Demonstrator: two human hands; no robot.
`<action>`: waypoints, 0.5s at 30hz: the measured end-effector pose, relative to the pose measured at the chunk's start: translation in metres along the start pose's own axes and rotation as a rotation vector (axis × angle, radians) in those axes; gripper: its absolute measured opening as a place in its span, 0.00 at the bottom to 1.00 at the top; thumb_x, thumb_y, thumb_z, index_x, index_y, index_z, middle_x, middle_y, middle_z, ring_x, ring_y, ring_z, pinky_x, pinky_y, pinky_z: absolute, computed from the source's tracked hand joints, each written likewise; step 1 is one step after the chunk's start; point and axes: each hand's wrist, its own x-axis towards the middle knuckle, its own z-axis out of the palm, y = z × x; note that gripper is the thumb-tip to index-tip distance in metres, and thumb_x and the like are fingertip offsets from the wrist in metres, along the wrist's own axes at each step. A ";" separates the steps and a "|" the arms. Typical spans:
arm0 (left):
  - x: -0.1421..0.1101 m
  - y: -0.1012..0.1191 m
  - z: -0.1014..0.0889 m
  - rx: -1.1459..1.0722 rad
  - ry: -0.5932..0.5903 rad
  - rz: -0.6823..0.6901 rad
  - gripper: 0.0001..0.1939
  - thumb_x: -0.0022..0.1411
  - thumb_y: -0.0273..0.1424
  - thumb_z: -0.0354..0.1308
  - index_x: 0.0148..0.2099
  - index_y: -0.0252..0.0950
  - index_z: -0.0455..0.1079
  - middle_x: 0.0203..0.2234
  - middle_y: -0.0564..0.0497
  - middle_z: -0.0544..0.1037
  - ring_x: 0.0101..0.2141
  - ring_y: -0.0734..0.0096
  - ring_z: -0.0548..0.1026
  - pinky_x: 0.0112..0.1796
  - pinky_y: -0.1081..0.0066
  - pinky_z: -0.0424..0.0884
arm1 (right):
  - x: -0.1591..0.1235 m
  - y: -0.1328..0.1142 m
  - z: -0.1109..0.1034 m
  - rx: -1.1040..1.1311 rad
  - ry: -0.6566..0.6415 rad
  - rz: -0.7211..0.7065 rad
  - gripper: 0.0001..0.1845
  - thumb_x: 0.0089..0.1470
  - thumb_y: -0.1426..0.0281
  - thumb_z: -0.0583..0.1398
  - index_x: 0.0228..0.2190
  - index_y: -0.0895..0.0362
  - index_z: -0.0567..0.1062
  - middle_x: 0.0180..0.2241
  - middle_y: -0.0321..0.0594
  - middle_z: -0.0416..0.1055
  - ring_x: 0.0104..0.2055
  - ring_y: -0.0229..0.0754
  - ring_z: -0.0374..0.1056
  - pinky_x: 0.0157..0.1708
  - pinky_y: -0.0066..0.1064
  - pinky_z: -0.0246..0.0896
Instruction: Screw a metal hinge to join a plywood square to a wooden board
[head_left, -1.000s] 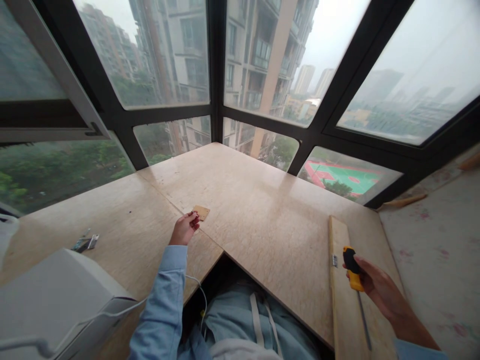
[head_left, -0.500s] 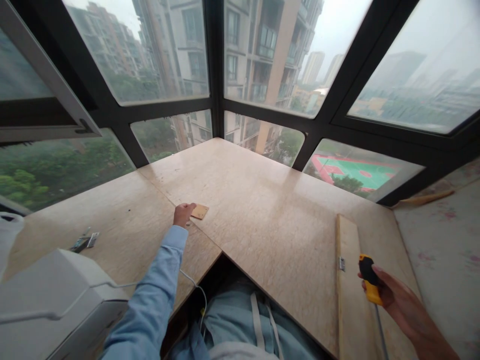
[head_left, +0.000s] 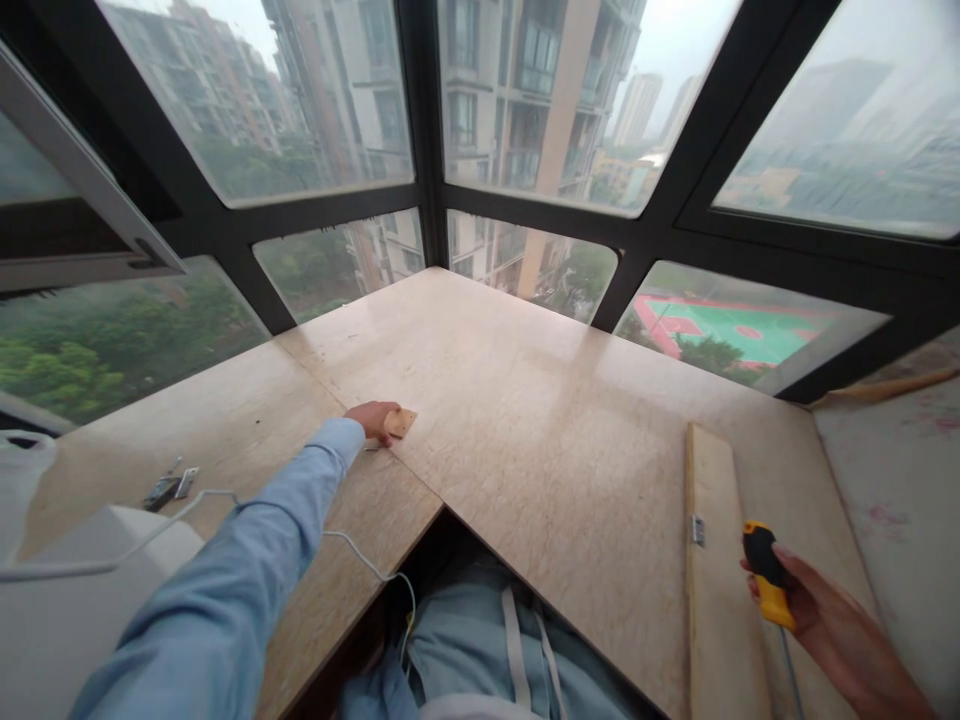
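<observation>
My left hand (head_left: 377,421) reaches out over the pale countertop (head_left: 517,440) and grips a small, flat wooden piece (head_left: 403,422) with holes near its edge. Fingers lie on its top side and the thumb on the near side. A tiny piece of hardware (head_left: 371,449) lies just below that hand. At the right, my right hand (head_left: 806,600) is closed around a screwdriver (head_left: 769,570) with a yellow and black handle, its metal shaft pointing down towards me. Left of it lies a long wooden board (head_left: 716,520) with a metal hinge (head_left: 698,531) on its edge.
Small metal hardware (head_left: 174,485) lies at the left, near a white box-like object (head_left: 52,600) and a white cable (head_left: 352,545). Dark-framed windows border the countertop's far side, and a patterned wall (head_left: 907,500) its right. The countertop's notch surrounds my lap.
My left hand has shifted slightly right and wraps further over the wooden piece. The right hand and screwdriver appear farther right and slightly lower, as the view has also shifted.
</observation>
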 end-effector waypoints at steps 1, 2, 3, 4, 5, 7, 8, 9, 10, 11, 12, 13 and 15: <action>0.002 0.001 -0.003 0.057 -0.043 0.023 0.35 0.32 0.28 0.69 0.49 0.40 0.73 0.44 0.44 0.77 0.47 0.51 0.73 0.43 0.66 0.65 | -0.001 0.000 0.001 0.003 0.005 0.007 0.26 0.26 0.63 0.73 0.31 0.61 0.78 0.28 0.44 0.76 0.25 0.41 0.69 0.23 0.24 0.69; 0.003 0.002 -0.005 0.105 -0.084 0.045 0.34 0.34 0.29 0.68 0.49 0.40 0.72 0.44 0.44 0.77 0.47 0.51 0.72 0.43 0.66 0.65 | -0.001 0.001 0.001 0.006 0.009 0.010 0.27 0.25 0.63 0.73 0.31 0.61 0.77 0.28 0.44 0.76 0.25 0.41 0.69 0.23 0.24 0.69; 0.004 0.002 -0.007 0.129 -0.095 0.058 0.34 0.35 0.29 0.68 0.50 0.41 0.72 0.45 0.44 0.77 0.48 0.51 0.72 0.44 0.66 0.65 | -0.002 0.001 0.001 0.008 0.012 0.013 0.27 0.24 0.63 0.73 0.31 0.61 0.77 0.28 0.44 0.76 0.25 0.42 0.69 0.23 0.25 0.69; 0.006 0.002 -0.009 0.141 -0.097 0.066 0.35 0.36 0.29 0.68 0.51 0.41 0.71 0.46 0.44 0.76 0.49 0.51 0.71 0.44 0.66 0.65 | -0.002 0.001 0.001 0.009 0.013 0.011 0.28 0.23 0.63 0.74 0.32 0.61 0.77 0.28 0.44 0.76 0.25 0.42 0.68 0.23 0.25 0.69; 0.007 0.001 -0.010 0.148 -0.098 0.074 0.36 0.35 0.29 0.68 0.53 0.41 0.70 0.48 0.43 0.75 0.50 0.51 0.71 0.45 0.65 0.64 | -0.003 0.002 0.001 0.008 0.017 0.009 0.29 0.23 0.63 0.74 0.32 0.61 0.77 0.29 0.44 0.76 0.25 0.41 0.68 0.23 0.25 0.69; 0.008 -0.003 -0.010 0.161 -0.099 0.073 0.38 0.36 0.30 0.68 0.54 0.41 0.69 0.49 0.43 0.74 0.50 0.51 0.70 0.45 0.65 0.64 | -0.005 0.003 0.001 0.006 0.020 0.010 0.29 0.24 0.63 0.74 0.33 0.61 0.77 0.29 0.44 0.76 0.25 0.41 0.69 0.24 0.24 0.69; 0.008 -0.005 -0.010 0.170 -0.103 0.068 0.37 0.37 0.31 0.68 0.54 0.41 0.69 0.49 0.42 0.74 0.50 0.51 0.71 0.45 0.65 0.64 | -0.006 0.004 0.001 0.002 0.018 0.014 0.29 0.25 0.62 0.73 0.33 0.61 0.77 0.29 0.44 0.76 0.25 0.41 0.69 0.24 0.24 0.69; 0.008 -0.008 -0.009 0.178 -0.108 0.064 0.36 0.38 0.32 0.68 0.54 0.41 0.69 0.48 0.42 0.75 0.49 0.51 0.71 0.44 0.65 0.65 | -0.007 0.004 0.001 -0.004 0.016 0.018 0.28 0.25 0.62 0.73 0.33 0.61 0.77 0.29 0.44 0.76 0.25 0.41 0.69 0.24 0.24 0.69; 0.007 -0.010 -0.008 0.183 -0.106 0.057 0.35 0.40 0.34 0.68 0.54 0.41 0.69 0.48 0.42 0.75 0.49 0.51 0.71 0.44 0.65 0.65 | -0.009 0.005 0.002 -0.011 0.012 0.019 0.28 0.26 0.62 0.73 0.32 0.61 0.77 0.29 0.44 0.76 0.25 0.41 0.68 0.24 0.24 0.69; 0.006 -0.012 -0.007 0.184 -0.098 0.048 0.36 0.41 0.35 0.68 0.55 0.41 0.68 0.48 0.42 0.75 0.49 0.51 0.71 0.45 0.65 0.65 | -0.011 0.005 0.003 -0.018 0.006 0.018 0.27 0.27 0.61 0.73 0.32 0.61 0.76 0.28 0.44 0.75 0.25 0.41 0.68 0.23 0.24 0.69; 0.004 -0.014 -0.006 0.182 -0.085 0.038 0.37 0.42 0.36 0.68 0.57 0.41 0.66 0.49 0.42 0.74 0.49 0.50 0.71 0.45 0.65 0.64 | -0.012 0.005 0.005 -0.022 0.000 0.016 0.27 0.27 0.61 0.72 0.32 0.61 0.76 0.28 0.44 0.75 0.24 0.40 0.68 0.23 0.24 0.68; 0.003 -0.016 -0.005 0.172 -0.071 0.029 0.40 0.42 0.36 0.68 0.59 0.40 0.64 0.51 0.40 0.73 0.50 0.50 0.70 0.46 0.64 0.64 | -0.014 0.005 0.007 -0.026 -0.010 0.015 0.27 0.28 0.61 0.72 0.32 0.61 0.76 0.28 0.44 0.75 0.24 0.40 0.68 0.23 0.24 0.68; 0.000 -0.017 -0.003 0.133 -0.040 0.014 0.42 0.44 0.36 0.68 0.62 0.37 0.60 0.53 0.38 0.71 0.51 0.48 0.69 0.47 0.62 0.63 | -0.016 0.006 0.012 -0.030 -0.024 0.021 0.28 0.26 0.62 0.72 0.32 0.62 0.76 0.28 0.44 0.75 0.24 0.40 0.68 0.22 0.25 0.68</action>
